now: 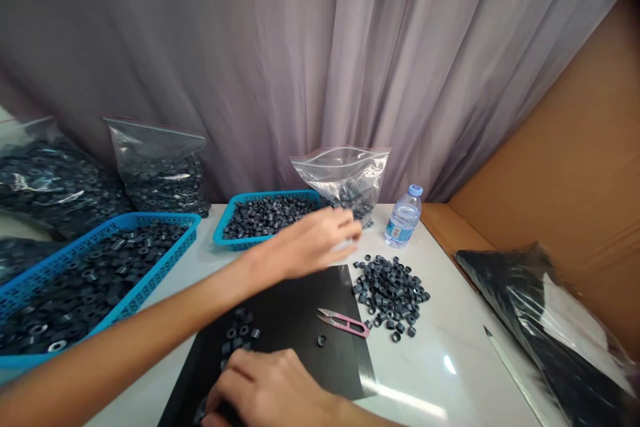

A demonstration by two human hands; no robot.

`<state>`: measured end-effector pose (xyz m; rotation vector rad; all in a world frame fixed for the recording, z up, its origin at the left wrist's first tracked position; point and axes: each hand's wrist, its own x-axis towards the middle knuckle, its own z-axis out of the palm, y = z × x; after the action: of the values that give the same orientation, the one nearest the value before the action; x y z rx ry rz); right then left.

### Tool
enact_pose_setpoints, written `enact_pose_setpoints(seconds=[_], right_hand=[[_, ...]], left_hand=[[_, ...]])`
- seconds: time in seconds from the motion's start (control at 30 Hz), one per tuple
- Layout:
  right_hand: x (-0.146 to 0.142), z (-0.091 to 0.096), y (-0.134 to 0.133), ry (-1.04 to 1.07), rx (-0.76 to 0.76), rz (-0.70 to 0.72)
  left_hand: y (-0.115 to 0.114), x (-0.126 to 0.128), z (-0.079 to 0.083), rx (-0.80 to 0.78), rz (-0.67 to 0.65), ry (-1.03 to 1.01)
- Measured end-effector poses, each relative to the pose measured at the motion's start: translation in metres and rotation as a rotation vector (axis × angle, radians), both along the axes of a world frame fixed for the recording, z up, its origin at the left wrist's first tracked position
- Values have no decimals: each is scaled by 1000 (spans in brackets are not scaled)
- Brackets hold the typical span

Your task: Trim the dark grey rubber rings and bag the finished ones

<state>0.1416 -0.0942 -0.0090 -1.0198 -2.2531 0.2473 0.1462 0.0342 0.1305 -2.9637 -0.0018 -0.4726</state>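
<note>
My left hand (pixel 325 237) is stretched across the black mat (pixel 295 307), in front of the open zip bag (pixel 350 180); its fingers are extended and apart, slightly blurred, with nothing visible in them. Low on the mat, my right hand (pixel 270 384) is curled down beside a cluster of small dark rings (pixel 244 330); what its fingers hold, if anything, is hidden. Pink-handled thread snips (pixel 345 322) lie at the mat's right side, near one single ring (pixel 321 340). A loose heap of dark rings (pixel 390 290) sits on the white table right of the mat.
Blue baskets of rings stand at left (pixel 193 220) and behind the mat (pixel 220 237). Filled zip bags (pixel 160 174) lean at the back left. A water bottle (pixel 404 217) stands behind the heap. At right are a pointed strip (pixel 510 370) and a bagged dark bundle (pixel 545 320).
</note>
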Motion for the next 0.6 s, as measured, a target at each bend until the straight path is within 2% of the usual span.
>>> enact_pose_setpoints(seconds=[0.03,0.1,0.17,0.23,0.33,0.47,0.6], right_hand=[[-5,-5,-2,-52,75,14],[-6,-9,-3,-117,170,82],[3,-8,1,-101,134,49],[17,-4,7,-83,74,42],[33,-2,17,-34,70,-5],[34,-10,23,-15,78,-105],[32,-13,22,14,71,-133]], left_hand=[[-12,-6,-14,-75,-51,94],[-34,-18,-35,-184,-72,155],[-49,-27,-44,-266,-61,160],[-55,-34,-44,-340,-38,138],[-53,-44,-40,-437,30,39],[-49,-60,-43,-535,149,-122],[-56,-78,-43,-580,225,-200]])
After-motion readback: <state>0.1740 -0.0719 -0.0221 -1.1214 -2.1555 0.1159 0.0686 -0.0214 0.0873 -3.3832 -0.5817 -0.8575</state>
